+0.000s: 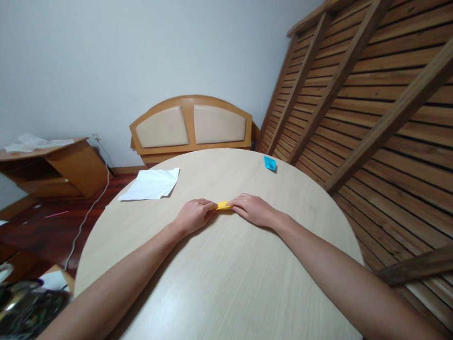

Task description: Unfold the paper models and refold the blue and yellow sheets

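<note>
Centrally, head view: left hand (193, 214) and right hand (255, 209) meeting over a small yellow folded paper (223, 205) lying flat on the round counter (226, 289). Fingers (209, 207) of both hands curled down and pressed on the paper's two ends, pinning rather than lifting; mostly hidden beneath them, only a yellow sliver showing between. Judged step: flattening a crease. Best done with firm, even pressure run along the fold, edges kept aligned, paper held flat against the counter. Farther off: blue folded paper (270, 163) near the far rim, well apart; white sheet (151, 184) at the far left edge. Behind: wooden headboard (191, 124) against the wall.
</note>
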Demonstrator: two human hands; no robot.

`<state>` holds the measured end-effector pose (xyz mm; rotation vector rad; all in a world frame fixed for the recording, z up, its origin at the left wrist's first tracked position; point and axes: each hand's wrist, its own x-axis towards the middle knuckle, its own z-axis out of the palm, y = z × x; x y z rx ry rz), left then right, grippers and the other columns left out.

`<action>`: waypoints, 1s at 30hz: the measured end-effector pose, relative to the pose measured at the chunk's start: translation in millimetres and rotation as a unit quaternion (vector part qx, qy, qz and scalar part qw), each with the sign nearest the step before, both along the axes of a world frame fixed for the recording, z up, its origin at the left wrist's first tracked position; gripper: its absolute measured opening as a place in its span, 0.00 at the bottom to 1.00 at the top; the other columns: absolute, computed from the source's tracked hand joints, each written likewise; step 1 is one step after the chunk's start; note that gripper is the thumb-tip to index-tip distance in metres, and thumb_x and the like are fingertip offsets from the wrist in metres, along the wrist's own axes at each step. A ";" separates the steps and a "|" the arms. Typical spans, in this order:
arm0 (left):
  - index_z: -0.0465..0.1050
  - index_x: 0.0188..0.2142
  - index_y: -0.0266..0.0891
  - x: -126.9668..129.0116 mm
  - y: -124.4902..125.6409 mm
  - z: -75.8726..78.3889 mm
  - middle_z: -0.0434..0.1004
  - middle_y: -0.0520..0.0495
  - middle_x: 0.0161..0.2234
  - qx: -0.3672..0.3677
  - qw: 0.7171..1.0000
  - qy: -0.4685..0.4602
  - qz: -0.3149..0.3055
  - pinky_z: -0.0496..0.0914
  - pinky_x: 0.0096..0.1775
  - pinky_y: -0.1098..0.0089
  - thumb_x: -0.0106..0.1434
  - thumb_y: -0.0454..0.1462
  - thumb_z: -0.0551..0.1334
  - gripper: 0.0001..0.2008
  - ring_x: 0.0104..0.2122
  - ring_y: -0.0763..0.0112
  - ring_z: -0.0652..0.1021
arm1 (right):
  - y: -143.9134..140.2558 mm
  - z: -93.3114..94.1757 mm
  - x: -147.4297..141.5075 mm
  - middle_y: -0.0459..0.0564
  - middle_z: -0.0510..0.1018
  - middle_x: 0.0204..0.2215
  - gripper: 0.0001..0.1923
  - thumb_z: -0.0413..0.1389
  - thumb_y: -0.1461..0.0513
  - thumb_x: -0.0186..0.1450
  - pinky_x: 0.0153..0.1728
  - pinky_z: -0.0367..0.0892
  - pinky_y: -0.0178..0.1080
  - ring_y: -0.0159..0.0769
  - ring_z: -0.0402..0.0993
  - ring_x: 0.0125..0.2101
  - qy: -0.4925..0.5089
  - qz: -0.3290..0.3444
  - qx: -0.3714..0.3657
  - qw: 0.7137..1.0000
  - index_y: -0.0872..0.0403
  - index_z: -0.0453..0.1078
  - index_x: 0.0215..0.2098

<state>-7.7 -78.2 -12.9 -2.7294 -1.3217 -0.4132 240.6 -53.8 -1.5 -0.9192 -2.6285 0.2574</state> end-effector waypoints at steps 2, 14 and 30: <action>0.77 0.44 0.41 -0.3 0.3 0.5 0.83 0.45 0.41 -0.009 0.999 0.002 0.031 0.72 0.40 0.66 0.71 0.37 0.55 0.11 0.39 0.63 0.81 | 0.4 -0.4 1.0 0.53 0.82 0.45 0.15 0.51 0.62 0.72 0.45 0.67 0.40 0.42 0.76 0.44 0.003 0.001 -0.005 1.000 0.52 0.76 0.51; 0.75 0.44 0.42 -1.3 -1.3 1.2 0.81 0.46 0.35 -0.048 0.992 -0.055 0.105 0.66 0.34 0.70 0.71 0.39 0.54 0.11 0.33 0.65 0.79 | 1.5 -0.6 3.4 0.49 0.82 0.46 0.16 0.54 0.59 0.70 0.45 0.65 0.40 0.41 0.76 0.45 0.026 0.013 -0.036 0.999 0.47 0.74 0.55; 0.74 0.41 0.40 2.5 -4.5 3.6 0.81 0.44 0.34 -0.054 0.987 -0.090 0.118 0.64 0.33 0.69 0.70 0.40 0.53 0.11 0.32 0.64 0.79 | -2.1 4.0 5.5 0.51 0.81 0.47 0.21 0.54 0.64 0.66 0.45 0.65 0.38 0.41 0.77 0.44 0.020 0.035 -0.037 0.999 0.49 0.71 0.57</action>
